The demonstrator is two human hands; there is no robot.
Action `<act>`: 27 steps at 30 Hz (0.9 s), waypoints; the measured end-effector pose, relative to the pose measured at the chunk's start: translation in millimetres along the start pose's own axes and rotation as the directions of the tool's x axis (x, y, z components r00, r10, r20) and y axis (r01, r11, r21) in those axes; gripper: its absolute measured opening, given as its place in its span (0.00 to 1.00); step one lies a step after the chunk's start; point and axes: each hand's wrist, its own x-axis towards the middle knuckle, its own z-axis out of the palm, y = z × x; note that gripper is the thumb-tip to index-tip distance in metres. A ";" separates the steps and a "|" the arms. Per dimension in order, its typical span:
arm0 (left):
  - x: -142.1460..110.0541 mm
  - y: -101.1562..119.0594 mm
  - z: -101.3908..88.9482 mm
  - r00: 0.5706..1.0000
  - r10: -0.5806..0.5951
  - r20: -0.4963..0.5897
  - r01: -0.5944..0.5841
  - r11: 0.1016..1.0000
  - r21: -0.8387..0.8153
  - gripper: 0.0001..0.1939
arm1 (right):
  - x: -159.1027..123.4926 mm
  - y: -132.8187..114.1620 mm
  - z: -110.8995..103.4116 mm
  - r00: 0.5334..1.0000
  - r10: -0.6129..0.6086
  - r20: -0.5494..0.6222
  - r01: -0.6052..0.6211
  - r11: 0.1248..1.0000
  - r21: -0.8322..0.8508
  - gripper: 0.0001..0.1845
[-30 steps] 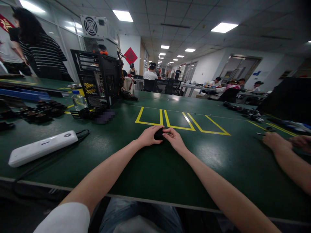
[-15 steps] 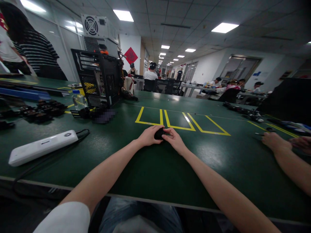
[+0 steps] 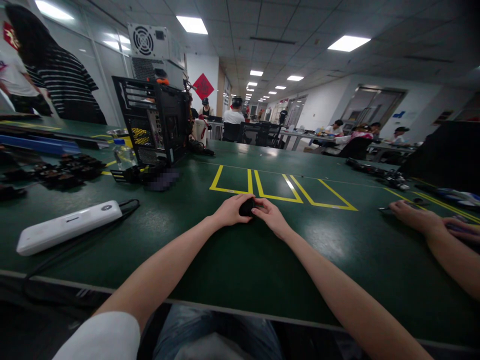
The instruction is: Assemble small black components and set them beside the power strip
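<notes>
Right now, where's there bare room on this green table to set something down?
Bare tabletop shows between the white device and the left hand, and between the right hand and the co-worker's hand. It's crowded at left, around the black computer case and dark parts, and where your hands hold the black object.

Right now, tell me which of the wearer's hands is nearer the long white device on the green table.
Left. The left hand, around a black rounded object, is to the right of the long white device; the right hand, at that object's right side, is farther right.
</notes>
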 end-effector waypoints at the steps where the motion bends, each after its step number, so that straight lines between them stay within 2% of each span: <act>1: 0.0 -0.6 0.4 1.000 0.001 -0.001 -0.001 1.000 -0.001 0.32 | -0.3 0.6 0.9 1.000 -0.011 -0.003 0.011 1.000 0.020 0.18; 8: 0.8 -3.8 3.3 1.000 0.012 -0.013 -0.012 1.000 0.006 0.33 | 0.4 3.3 3.9 0.996 -0.022 -0.085 0.024 1.000 0.013 0.11; 13: 0.8 -2.9 2.3 1.000 0.019 -0.009 -0.018 1.000 0.008 0.33 | 1.9 1.3 1.2 0.998 0.014 -0.066 -0.015 1.000 -0.023 0.18; 16: 0.7 -1.7 1.6 1.000 0.020 -0.009 -0.020 1.000 0.004 0.33 | 1.4 0.3 0.8 0.999 0.007 -0.040 -0.009 0.999 -0.047 0.17; 20: 0.9 -0.7 1.4 1.000 0.008 -0.007 -0.008 1.000 0.003 0.33 | -1.2 0.7 2.7 0.999 -0.046 -0.025 0.046 0.999 0.010 0.16; 24: 1.2 -0.5 1.3 1.000 -0.009 -0.002 0.009 1.000 0.008 0.33 | -1.3 1.4 3.5 0.997 -0.037 -0.064 0.036 0.999 -0.022 0.11; 27: 1.2 -0.3 0.7 1.000 -0.012 0.003 0.012 1.000 0.009 0.33 | 0.8 1.3 2.1 0.996 -0.031 -0.088 0.028 0.999 -0.037 0.14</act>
